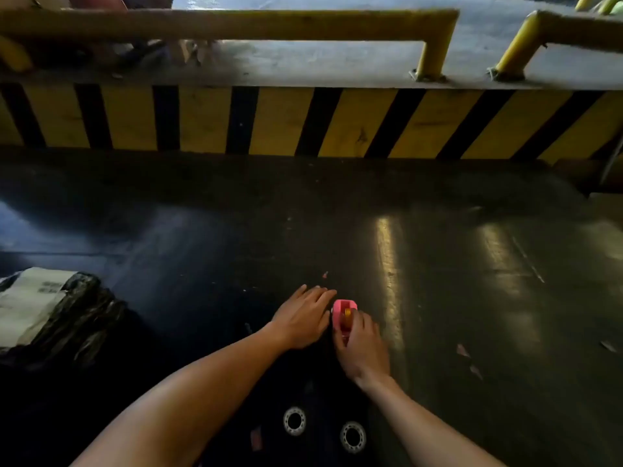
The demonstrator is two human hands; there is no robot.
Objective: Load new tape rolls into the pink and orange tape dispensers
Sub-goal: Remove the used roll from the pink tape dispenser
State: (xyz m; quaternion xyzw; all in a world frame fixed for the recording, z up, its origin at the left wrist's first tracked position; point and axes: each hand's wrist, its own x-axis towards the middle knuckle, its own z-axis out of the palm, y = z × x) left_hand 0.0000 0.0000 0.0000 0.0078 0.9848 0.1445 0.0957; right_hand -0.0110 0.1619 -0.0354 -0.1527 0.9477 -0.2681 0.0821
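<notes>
Pink dispenser (pixel 343 315) upright on dark floor, orange-ish roll inside.

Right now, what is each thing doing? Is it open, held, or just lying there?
Pink tape dispenser: upright on the dark floor, held at its near end, a yellowish roll showing inside.
Right hand: fingers closed on the dispenser.
Left hand: open, palm down, flat beside the dispenser, holding nothing.
Two tape rolls: lying flat near the person, untouched.
Black wrapped parcel: lying at the left, closed, label up.

One pink tape dispenser (pixel 343 315); two tape rolls (pixel 294 420); two hands (pixel 303 318); one wrapped parcel (pixel 50 315).
</notes>
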